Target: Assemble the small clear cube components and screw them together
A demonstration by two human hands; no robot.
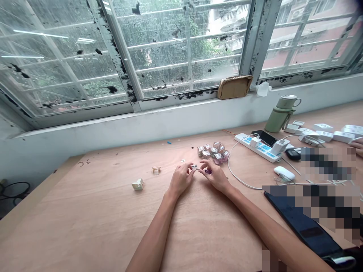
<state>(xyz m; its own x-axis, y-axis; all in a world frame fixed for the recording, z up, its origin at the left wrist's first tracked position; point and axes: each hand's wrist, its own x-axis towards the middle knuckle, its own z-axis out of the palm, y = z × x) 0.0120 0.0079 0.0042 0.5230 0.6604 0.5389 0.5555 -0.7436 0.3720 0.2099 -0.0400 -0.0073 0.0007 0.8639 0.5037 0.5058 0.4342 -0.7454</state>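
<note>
Near the middle of the table, my left hand [183,176] pinches a small whitish, metallic-looking piece [194,166] between thumb and fingers. My right hand [214,175] faces it closely, its fingers closed round a small purple-handled tool [208,171]. A thin tip reaches from this tool toward the piece; it looks like a screwdriver, but the fingers hide much of it. Just beyond my hands stands a cluster of small clear plastic cases [214,151] with white labels. To the left lie a pale green-and-white block-shaped part [138,184] and an open cream-coloured frame [155,170].
A white power strip [258,148] with plugged chargers and a looping white cable [235,177] lies to the right. Farther right are a green bottle [279,114], white boxes [323,128], a white earbud case [284,173] and a dark tablet [300,223]. Another person's hand [357,145] shows at the right edge.
</note>
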